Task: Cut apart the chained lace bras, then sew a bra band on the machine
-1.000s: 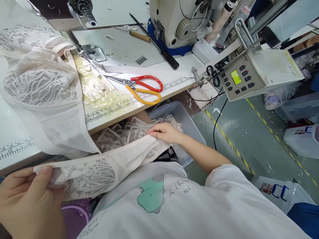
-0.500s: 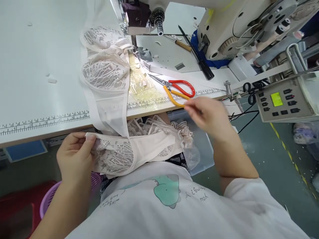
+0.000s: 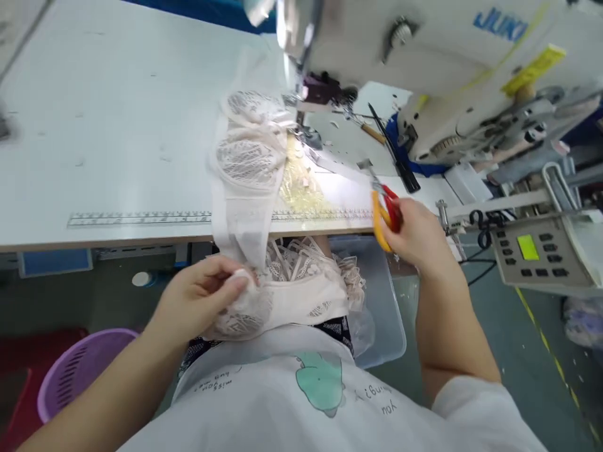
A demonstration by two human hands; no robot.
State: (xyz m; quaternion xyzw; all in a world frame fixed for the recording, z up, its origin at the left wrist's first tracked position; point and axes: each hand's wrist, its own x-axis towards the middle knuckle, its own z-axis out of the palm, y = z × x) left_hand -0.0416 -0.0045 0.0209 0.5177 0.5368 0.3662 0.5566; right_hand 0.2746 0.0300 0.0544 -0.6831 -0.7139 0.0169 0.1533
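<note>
My left hand (image 3: 207, 298) pinches the edge of a white lace bra (image 3: 301, 301) that lies over my lap, below the table edge. In my right hand (image 3: 417, 232) are scissors (image 3: 378, 216) with one red and one orange handle, held just above the table's front edge with the blades pointing away from me. A second lace bra (image 3: 249, 160) lies on the table, its upper end by the needle area of the sewing machine (image 3: 438, 63) and its lower band hanging over the edge towards my left hand.
A black screwdriver (image 3: 398, 157) and a wooden-handled tool (image 3: 372, 133) lie beside the machine. A control panel (image 3: 532, 251) is at the right. Below are a clear plastic bin (image 3: 389, 314) and a purple basket (image 3: 61, 383). A printed ruler (image 3: 141, 218) runs along the table edge.
My right hand has picked up the scissors from the table. My left hand has moved right, bunching the bra edge. The whole view has shifted.
</note>
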